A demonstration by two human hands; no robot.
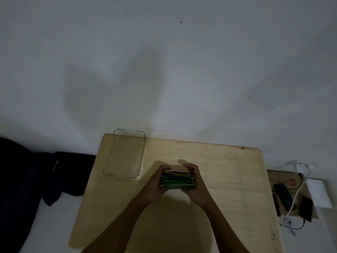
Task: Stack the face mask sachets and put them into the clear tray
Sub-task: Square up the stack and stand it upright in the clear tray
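Setting: dim room, pale wall filling the upper frame; wooden table [218, 179] in the lower centre.
Stack: sachets [177, 180], mostly green and yellow edges, gathered in one pile at mid-table, gripped from both sides.
Left hand [156, 183]: curled against the stack's left end, fingers wrapped over the top edge.
Right hand [196, 181]: curled against the stack's right end, thumb raised above it.
Tray [113, 172]: clear, nothing seen inside, set at the table's upper left corner, just left of the hands, apart from the stack.
Right edge: phones [306, 207] and white cable [299, 190] laid beside the table.
Left edge: dark cloth [36, 179].
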